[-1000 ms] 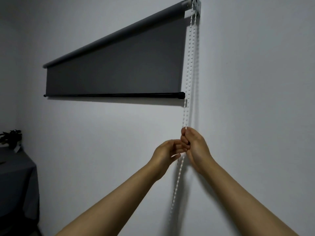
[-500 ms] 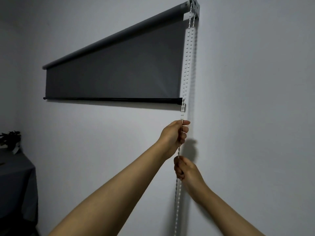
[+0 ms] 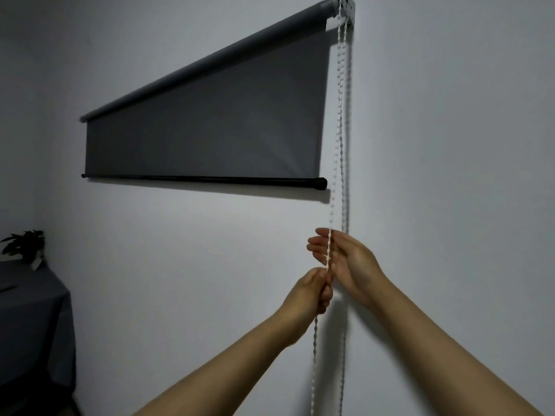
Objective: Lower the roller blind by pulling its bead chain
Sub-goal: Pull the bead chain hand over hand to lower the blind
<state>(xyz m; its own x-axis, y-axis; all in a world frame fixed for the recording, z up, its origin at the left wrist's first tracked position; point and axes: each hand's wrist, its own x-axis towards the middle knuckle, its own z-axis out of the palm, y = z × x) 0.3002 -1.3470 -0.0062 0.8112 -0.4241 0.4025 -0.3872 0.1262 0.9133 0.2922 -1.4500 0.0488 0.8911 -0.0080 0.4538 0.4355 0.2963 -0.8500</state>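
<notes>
A dark grey roller blind (image 3: 210, 121) hangs on the white wall, partly unrolled, its black bottom bar (image 3: 204, 179) level with my upper view. The white bead chain (image 3: 341, 115) drops in two strands from the bracket at the top right. My left hand (image 3: 312, 292) is closed around the near strand below the bar. Just above it, my right hand (image 3: 345, 259) has its fingers spread, the same strand running across the palm and fingertips without a closed grip.
A table with a dark cloth (image 3: 33, 319) stands at the lower left, with a small potted plant (image 3: 25, 244) on it. The wall to the right of the chain is bare.
The left hand has pulled the chain down from just under the bar. The right hand let go lower down and rose above the left hand, fingers open. The bottom bar sits slightly lower.
</notes>
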